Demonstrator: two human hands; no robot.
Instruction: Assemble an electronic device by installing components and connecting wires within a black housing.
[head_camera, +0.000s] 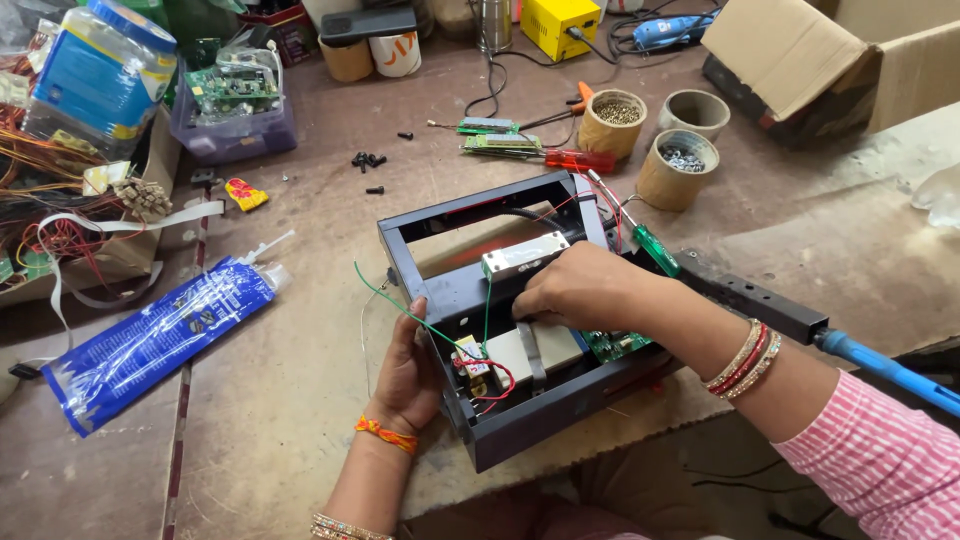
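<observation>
A black open metal frame box (455, 290) lies on the brown workbench in front of me. Inside it are a silvery bar (522, 254), a grey block with a strap (535, 352), a green circuit board (615, 345) and red and green wires (400, 300). My left hand (408, 372) rests against the box's left wall, thumb on its edge. My right hand (580, 290) reaches into the box from the right, fingers curled down over the parts under the silvery bar. What the fingers pinch is hidden.
A blue foil pouch (150, 340) lies at the left. Three cardboard cups of screws (612, 122) stand behind the box, beside a red-handled screwdriver (578, 159) and a green-handled one (655, 250). Loose black screws (368, 160), circuit boards, a cardboard carton (800, 60), and a blue-handled tool (890, 370) surround it.
</observation>
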